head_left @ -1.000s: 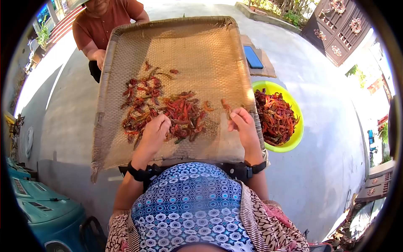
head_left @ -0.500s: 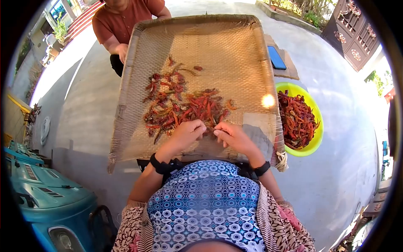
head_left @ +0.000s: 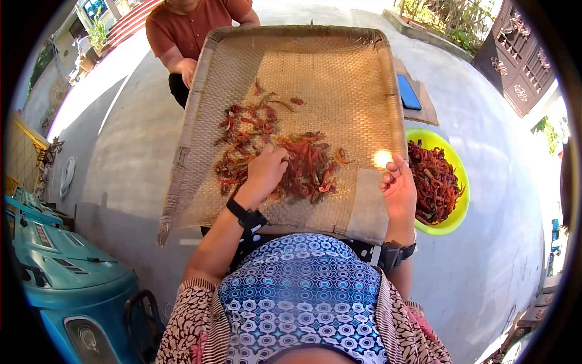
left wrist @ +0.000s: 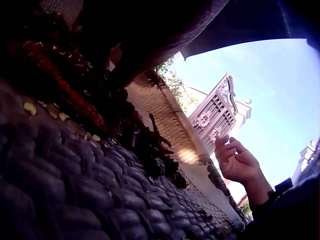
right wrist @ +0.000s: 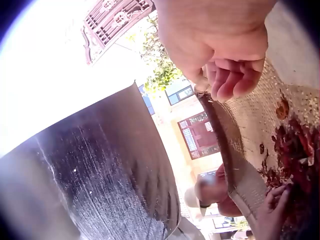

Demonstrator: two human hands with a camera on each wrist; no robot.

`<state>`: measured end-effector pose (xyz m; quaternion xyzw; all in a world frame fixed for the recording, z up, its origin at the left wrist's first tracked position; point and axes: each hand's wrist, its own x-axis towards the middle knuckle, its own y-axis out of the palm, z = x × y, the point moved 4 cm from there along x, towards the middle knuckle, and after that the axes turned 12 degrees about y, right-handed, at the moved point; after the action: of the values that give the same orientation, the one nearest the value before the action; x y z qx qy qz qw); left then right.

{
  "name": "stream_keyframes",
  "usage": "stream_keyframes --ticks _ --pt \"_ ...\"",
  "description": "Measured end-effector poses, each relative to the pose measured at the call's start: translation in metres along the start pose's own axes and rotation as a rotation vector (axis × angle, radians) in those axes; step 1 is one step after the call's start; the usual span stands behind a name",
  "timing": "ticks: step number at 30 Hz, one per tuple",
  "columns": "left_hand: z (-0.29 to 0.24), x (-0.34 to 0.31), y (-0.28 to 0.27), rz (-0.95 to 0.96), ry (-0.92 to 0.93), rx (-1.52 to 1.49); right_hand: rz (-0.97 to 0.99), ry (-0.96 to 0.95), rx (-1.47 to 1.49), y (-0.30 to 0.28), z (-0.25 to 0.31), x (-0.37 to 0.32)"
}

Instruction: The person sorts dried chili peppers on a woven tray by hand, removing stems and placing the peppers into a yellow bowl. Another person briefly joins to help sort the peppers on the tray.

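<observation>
Dried red chillies (head_left: 306, 161) lie in a loose pile on a woven bamboo tray (head_left: 327, 73). My left hand (head_left: 265, 171) is at the pile's middle, its fingertips down among the chillies; I cannot tell whether they pinch one. The right wrist view also shows this left hand (right wrist: 274, 210) reaching into the pile. Over the tray's right edge my right hand (head_left: 399, 188) is raised, beside a yellow-green basin (head_left: 459, 209) heaped with chillies. Its fingers are loosely bent, and nothing shows between them in the right wrist view (right wrist: 232, 80).
Another person (head_left: 197, 27) is at the tray's far left corner, one hand near its rim. A blue flat object (head_left: 408, 93) lies on cardboard (head_left: 427, 112) at the right. A teal vehicle (head_left: 79, 267) stands at the lower left, and a flat patch (head_left: 368, 203) covers the tray's near right corner.
Half a second ago both hands met over the tray's near side. Since then the left hand has moved forward to the pile and the right hand has swung out towards the basin.
</observation>
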<state>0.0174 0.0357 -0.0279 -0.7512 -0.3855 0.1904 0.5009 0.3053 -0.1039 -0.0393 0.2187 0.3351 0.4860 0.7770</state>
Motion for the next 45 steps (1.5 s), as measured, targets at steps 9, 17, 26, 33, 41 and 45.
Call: stream_keyframes --ticks 9,17,26,33,41,45 --pt "-0.027 -0.025 -0.015 -0.080 0.092 -0.227 0.397 0.083 -0.970 0.088 -0.077 -0.006" --pt "-0.030 -0.032 0.009 0.134 0.089 -0.595 0.387 0.073 -1.017 0.087 -0.099 -0.004" --pt "-0.018 -0.028 -0.006 -0.014 0.071 -0.089 0.115 0.068 -0.892 0.060 -0.072 0.004" --pt "-0.006 -0.002 0.006 -0.074 0.152 0.005 0.001 -0.192 0.182 0.001 0.006 0.013" --pt "-0.013 0.015 0.022 0.009 0.137 0.098 0.059 0.009 -0.170 0.026 -0.037 0.004" --pt "-0.019 0.011 0.017 -0.022 0.162 -0.098 0.161 0.083 -0.529 0.058 -0.058 0.003"
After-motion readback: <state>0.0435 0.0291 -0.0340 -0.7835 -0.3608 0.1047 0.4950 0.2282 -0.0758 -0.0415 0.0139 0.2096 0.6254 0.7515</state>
